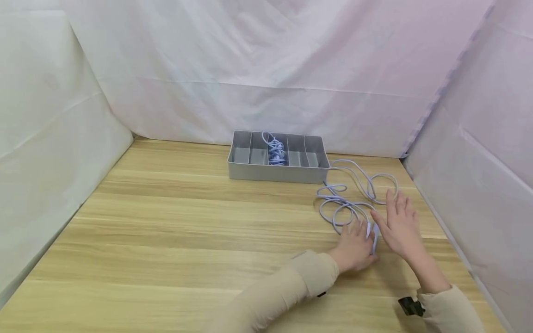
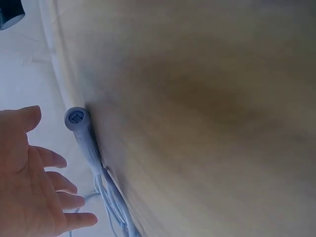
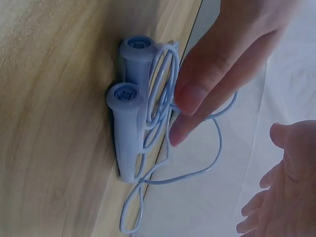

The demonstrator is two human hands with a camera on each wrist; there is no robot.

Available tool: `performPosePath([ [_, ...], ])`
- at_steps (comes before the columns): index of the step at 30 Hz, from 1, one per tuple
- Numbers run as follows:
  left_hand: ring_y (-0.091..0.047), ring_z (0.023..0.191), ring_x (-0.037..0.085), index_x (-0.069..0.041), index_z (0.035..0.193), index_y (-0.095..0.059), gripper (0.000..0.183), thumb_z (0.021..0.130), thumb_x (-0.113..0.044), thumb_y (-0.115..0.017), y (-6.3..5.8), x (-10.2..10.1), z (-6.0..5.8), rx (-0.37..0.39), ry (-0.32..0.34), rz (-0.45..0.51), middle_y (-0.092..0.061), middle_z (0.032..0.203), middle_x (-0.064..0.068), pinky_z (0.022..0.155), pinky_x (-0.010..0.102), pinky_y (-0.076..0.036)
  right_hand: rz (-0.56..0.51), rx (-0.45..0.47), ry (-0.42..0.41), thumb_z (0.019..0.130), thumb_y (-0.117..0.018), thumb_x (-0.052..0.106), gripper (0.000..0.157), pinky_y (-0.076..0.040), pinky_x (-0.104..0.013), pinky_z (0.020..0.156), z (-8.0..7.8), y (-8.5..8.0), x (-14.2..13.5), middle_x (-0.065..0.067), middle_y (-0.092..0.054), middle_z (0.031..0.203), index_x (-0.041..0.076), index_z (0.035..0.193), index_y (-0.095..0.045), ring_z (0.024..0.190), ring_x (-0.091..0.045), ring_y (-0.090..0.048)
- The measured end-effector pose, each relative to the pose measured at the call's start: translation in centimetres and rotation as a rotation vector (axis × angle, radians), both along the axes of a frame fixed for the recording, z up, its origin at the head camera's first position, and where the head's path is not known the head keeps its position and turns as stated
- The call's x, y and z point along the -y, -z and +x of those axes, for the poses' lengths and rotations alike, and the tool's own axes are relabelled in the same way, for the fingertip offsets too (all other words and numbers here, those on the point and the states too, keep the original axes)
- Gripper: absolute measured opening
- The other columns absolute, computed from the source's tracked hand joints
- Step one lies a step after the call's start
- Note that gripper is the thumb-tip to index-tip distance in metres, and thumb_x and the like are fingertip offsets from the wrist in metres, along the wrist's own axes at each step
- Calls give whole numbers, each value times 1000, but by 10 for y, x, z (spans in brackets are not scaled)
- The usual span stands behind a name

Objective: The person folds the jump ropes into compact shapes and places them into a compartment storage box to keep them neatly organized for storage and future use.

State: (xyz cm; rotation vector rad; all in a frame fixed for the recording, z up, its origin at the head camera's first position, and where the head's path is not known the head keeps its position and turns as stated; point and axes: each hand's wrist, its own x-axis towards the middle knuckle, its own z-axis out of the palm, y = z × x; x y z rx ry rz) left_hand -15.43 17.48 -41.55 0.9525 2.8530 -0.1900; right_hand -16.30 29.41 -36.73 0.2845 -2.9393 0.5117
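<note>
A light blue jump rope lies at the right of the table, its two handles (image 3: 129,133) side by side in the right wrist view and its cord looped loosely beyond them. My left hand (image 1: 355,245) is over the handles, fingers spread; in the right wrist view its thumb and a finger extend beside the cord. From the left wrist view, the left palm (image 2: 32,185) shows with straight fingers near one handle (image 2: 86,140). To the right, my right hand (image 1: 400,225) is held with fingers extended near the looped cord and grips nothing.
At the back stands a grey divided tray (image 1: 279,174) with several compartments. A second bundled light blue jump rope (image 1: 276,152) sits in its middle compartment, one loop rising above the rim. White curtains (image 1: 250,106) enclose the wooden table (image 1: 187,231) at the back and sides.
</note>
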Motion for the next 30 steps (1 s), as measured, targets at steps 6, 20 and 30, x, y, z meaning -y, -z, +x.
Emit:
performPosePath([
  [6, -11, 137, 19, -38, 142, -21, 60, 88, -64, -25, -1, -11, -4, -24, 24, -85, -10, 152, -3, 108, 38, -24, 1, -8, 2, 98, -28, 41, 71, 4, -70, 96, 0, -2, 1, -41, 6, 139, -6, 141, 1, 126, -56, 10],
  [20, -4, 138, 14, -45, 141, -4, 55, 91, -59, -20, 5, -18, -13, 111, -6, -146, 6, 149, -21, 107, 37, -25, -35, 24, -17, 98, -29, 40, 70, 8, -69, 97, 0, -2, 6, -37, 12, 141, -4, 142, 2, 126, -52, 16],
  [30, -11, 137, 14, -41, 141, -17, 51, 94, -51, -31, 5, -11, -7, 90, 12, -86, -2, 151, -16, 105, 30, -29, -42, 35, -21, 98, -30, 40, 71, 10, -68, 97, -1, -1, 6, -35, 15, 141, -4, 142, 3, 126, -51, 17],
])
